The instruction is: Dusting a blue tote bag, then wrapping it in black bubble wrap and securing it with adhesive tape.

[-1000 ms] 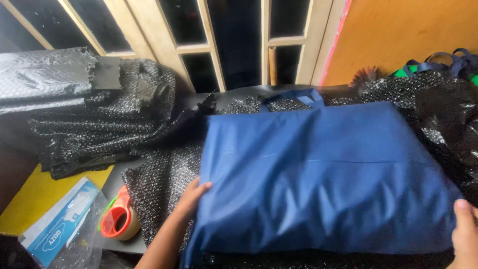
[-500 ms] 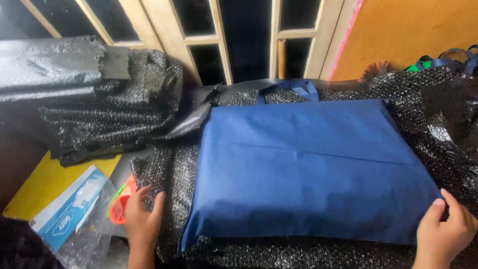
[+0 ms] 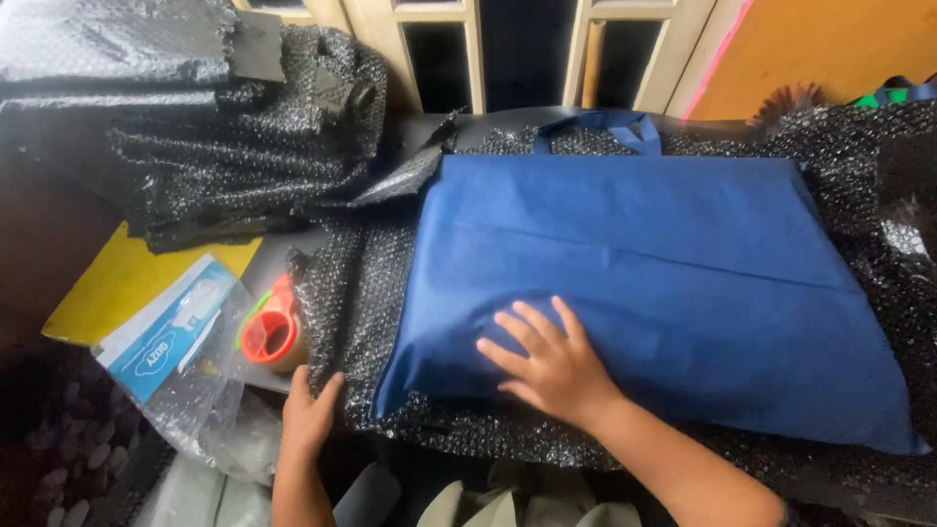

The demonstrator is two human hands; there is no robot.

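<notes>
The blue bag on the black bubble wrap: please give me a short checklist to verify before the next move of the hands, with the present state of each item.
1. Blue bag lies flat on the black bubble wrap: ok.
2. Right hand presses flat on the bag near its front left corner: ok.
3. Left hand rests on the wrap's front left edge: ok; whether it grips the edge, cannot tell.
4. Wrap shows beyond the bag on the left, far and near sides: ok; the right side is cut off by the frame, cannot tell.
5. Tape dispenser stands just left of the wrap, near the left hand: ok.
6. Bag handles lie outside the bag at its far edge, not tucked in: not ok.
</notes>
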